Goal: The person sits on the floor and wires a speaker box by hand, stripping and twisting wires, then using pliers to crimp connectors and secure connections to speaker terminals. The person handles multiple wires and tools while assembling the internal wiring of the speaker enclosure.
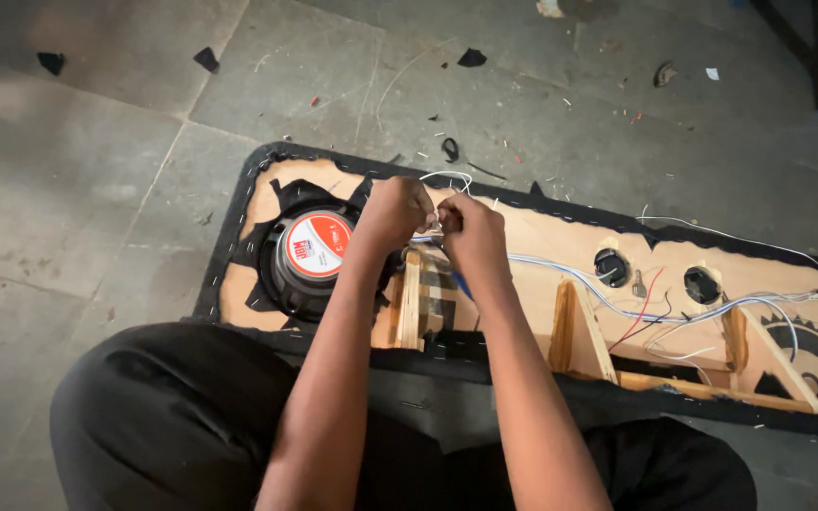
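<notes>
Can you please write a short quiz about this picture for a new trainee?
1. True or false: both hands hold something small together above the wooden panel.
2. Which thing lies just beside the left hand? A) the round speaker B) a hammer C) a paint can
3. What runs along the panel to the right of the right hand?

Key
1. True: the two hands meet, fingers pinching thin wire ends.
2. A, the speaker with its red and white back.
3. A bundle of thin wires, white, blue, red and black, near two round holes.
</notes>
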